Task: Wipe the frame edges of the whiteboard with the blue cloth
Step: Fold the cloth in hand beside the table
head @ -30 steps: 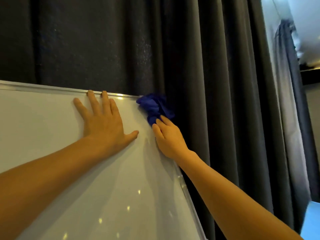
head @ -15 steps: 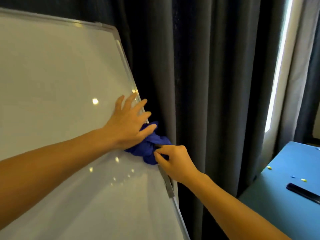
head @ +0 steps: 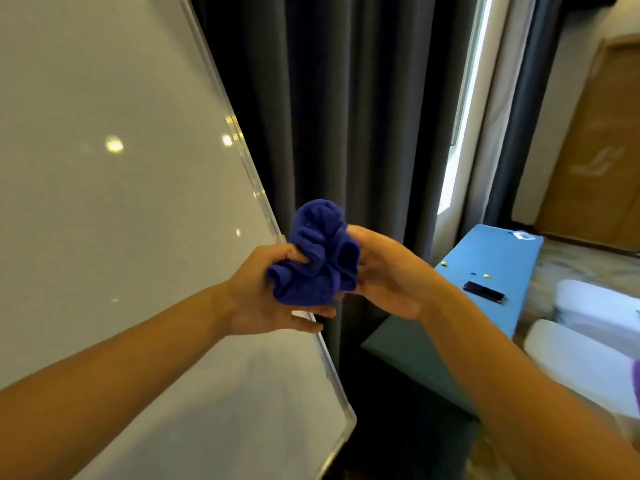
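Your left hand [head: 263, 299] and right hand [head: 388, 275] together hold the bunched, deep-blue terry cloth [head: 318, 254] in the air just off the right frame edge [head: 252, 178] of the white, metal-framed whiteboard [head: 104, 202]; the left thumb and fingers pinch its lower folds while the right palm cups its far side, fingers loosely curled. The cloth looks soft, light and limp, so it should crumple freely and not slip. Take it as a gathered wad in one hand, with a smooth fold presented outward to ride along the narrow frame toward the lower right corner [head: 346, 420].
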`<state>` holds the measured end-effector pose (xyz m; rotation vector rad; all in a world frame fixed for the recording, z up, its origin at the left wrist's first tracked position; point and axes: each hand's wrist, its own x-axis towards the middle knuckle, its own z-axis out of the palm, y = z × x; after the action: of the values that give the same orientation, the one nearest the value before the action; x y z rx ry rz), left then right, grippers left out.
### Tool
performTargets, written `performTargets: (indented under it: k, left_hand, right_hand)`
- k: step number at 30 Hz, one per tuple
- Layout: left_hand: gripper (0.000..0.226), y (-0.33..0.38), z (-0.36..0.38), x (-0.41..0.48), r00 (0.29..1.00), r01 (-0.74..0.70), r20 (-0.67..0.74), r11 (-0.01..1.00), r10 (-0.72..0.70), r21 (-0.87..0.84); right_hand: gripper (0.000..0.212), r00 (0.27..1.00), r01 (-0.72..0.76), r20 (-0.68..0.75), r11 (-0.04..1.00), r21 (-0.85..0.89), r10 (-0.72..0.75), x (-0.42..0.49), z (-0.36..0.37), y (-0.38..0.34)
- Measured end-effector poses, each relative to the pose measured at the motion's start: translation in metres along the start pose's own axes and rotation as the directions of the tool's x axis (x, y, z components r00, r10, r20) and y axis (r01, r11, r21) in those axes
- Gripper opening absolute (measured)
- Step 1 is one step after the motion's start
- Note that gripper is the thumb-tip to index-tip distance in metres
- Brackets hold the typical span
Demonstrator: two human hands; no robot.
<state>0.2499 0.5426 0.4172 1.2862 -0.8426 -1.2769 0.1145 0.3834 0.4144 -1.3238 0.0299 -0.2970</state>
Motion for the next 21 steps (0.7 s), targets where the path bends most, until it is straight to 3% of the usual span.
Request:
performTargets:
  k: [2,4,7,11,15,17,21]
  left_hand:
    - [0.057,-0.025,0.005,0.002,0.996,0.085,0.015,0.996,-0.085,0.0]
    - [0.048,-0.06,0.017,0.003,0.986,0.156,-0.073,0.983,-0.15,0.094]
    - [0.031,-0.121,0.047,0.006,0.964,0.143,-0.251,0.966,-0.088,0.214]
    - [0.041,-0.165,0.091,0.014,0.944,0.1,-0.302,0.987,-0.135,-0.128]
    - [0.015,-0.19,0.141,0.048,0.926,0.105,-0.358,0.993,-0.116,-0.052]
    - [0.026,-0.201,0.165,0.071,0.91,0.106,-0.396,0.992,-0.123,-0.063]
    - [0.035,-0.237,0.229,0.133,0.914,0.07,-0.358,0.944,-0.189,-0.321]
  right_hand:
    - [0.048,0.994,-0.037,-0.104,0.999,0.023,0.039,-0.02,0.002,0.024]
    - [0.034,0.975,-0.092,-0.193,0.989,0.118,0.114,-0.047,0.001,0.05]
    - [0.023,0.927,-0.173,-0.275,0.942,0.287,0.254,-0.098,-0.016,0.091]
    - [0.03,0.905,-0.171,-0.304,0.909,0.379,0.297,-0.145,-0.034,0.12]
    - [0.039,0.916,-0.142,-0.3,0.913,0.383,0.268,-0.176,-0.073,0.123]
    - [0.044,0.905,-0.154,-0.316,0.913,0.377,0.283,-0.199,-0.107,0.126]
    - [0.04,0.84,-0.218,-0.436,0.937,0.271,0.322,-0.251,-0.187,0.129]
